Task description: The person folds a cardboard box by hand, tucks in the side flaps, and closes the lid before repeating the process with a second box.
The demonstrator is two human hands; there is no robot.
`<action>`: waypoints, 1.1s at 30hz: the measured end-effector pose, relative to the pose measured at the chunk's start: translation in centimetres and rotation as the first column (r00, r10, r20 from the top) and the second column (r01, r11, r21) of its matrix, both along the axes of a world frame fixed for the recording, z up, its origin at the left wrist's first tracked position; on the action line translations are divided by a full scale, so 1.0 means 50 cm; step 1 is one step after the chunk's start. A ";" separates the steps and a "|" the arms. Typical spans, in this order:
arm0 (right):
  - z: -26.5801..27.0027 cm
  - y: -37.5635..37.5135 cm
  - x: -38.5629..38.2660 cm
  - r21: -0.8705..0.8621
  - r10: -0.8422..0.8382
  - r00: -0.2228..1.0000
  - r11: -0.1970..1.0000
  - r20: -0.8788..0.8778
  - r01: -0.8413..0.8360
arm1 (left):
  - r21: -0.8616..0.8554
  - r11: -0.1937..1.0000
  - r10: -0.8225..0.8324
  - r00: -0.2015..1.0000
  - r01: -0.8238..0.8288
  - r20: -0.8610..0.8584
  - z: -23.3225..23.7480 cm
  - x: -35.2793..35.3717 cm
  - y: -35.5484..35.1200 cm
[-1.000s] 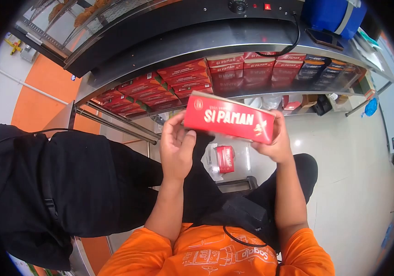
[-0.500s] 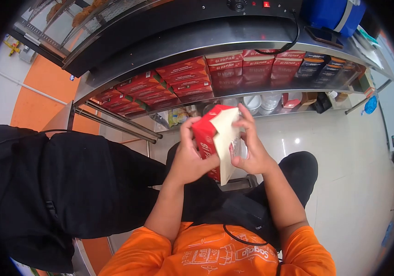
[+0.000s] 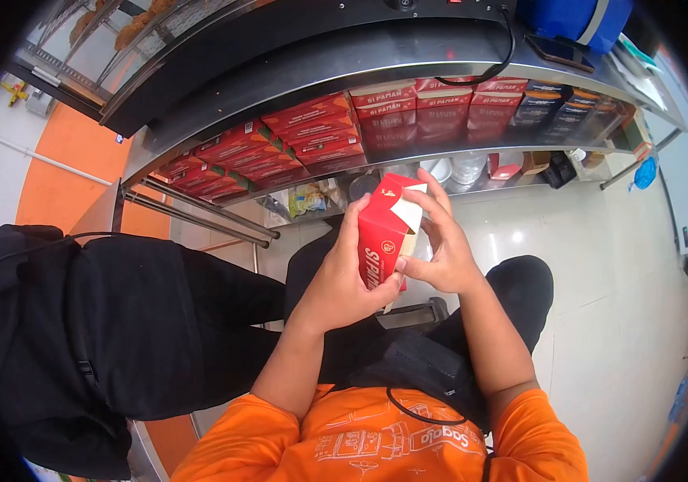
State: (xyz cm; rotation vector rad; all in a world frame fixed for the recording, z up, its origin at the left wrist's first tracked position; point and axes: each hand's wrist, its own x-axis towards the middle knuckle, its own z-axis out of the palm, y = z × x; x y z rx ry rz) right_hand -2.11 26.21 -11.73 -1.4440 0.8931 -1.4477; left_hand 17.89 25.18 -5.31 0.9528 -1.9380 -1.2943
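Note:
A red cardboard box [image 3: 377,233] with white lettering and a cream inside is between my two hands, above my lap. My left hand [image 3: 345,277] grips its left side, with the thumb across the lower part of the front. At the right side, my right hand [image 3: 438,241] holds the box too, its thumb on the front edge and its fingers at the upper flap. A cream-coloured flap shows at the top right corner. The far side of the box is hidden.
A steel counter [image 3: 312,76] runs ahead, with stacked red boxes [image 3: 312,128] and dark blue boxes [image 3: 541,108] on the shelf below. A phone [image 3: 559,52] and a blue container [image 3: 577,20] sit on top. Another person's dark-clothed leg [image 3: 135,321] is close at left.
The box has turned so its red printed side faces me more, and its cream side shows less. Both hands have shifted their hold around it.

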 end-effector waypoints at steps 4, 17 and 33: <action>-0.002 -0.002 0.008 -0.023 -0.016 0.991 1.000 0.133 0.019 | -0.147 0.989 0.016 0.993 0.002 0.117 0.019 -0.001 0.001; 0.026 0.012 -0.007 0.080 0.135 0.939 0.990 -0.316 -0.116 | 0.272 0.949 0.248 0.905 -0.156 -0.345 0.004 -0.010 -0.012; 0.019 0.012 0.006 -0.016 0.020 0.942 1.000 -0.334 -0.027 | -0.192 0.963 0.201 0.978 -0.187 0.058 -0.037 0.009 -0.014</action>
